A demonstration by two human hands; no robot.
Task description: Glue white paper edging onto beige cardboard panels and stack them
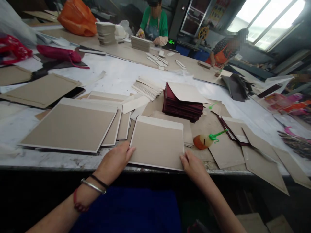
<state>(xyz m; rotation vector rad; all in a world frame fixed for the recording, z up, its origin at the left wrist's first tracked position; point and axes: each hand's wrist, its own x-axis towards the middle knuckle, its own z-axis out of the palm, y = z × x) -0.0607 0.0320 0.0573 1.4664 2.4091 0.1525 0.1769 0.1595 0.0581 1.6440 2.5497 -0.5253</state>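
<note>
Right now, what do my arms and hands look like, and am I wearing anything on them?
No gloves and no sleeves in view on either forearm. The wrist of the left hand carries a thin silver bangle, a black band beside it and a red cord bracelet further up. The right hand and wrist wear nothing.

No legible text; green display (pixel 171 42) digits, wall poster (pixel 217 11) lettering too small to read.

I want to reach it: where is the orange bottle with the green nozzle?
In the head view, the orange bottle lies on its side right of the cardboard panel, just beyond the right hand and nearer than the dark red stack.
</note>
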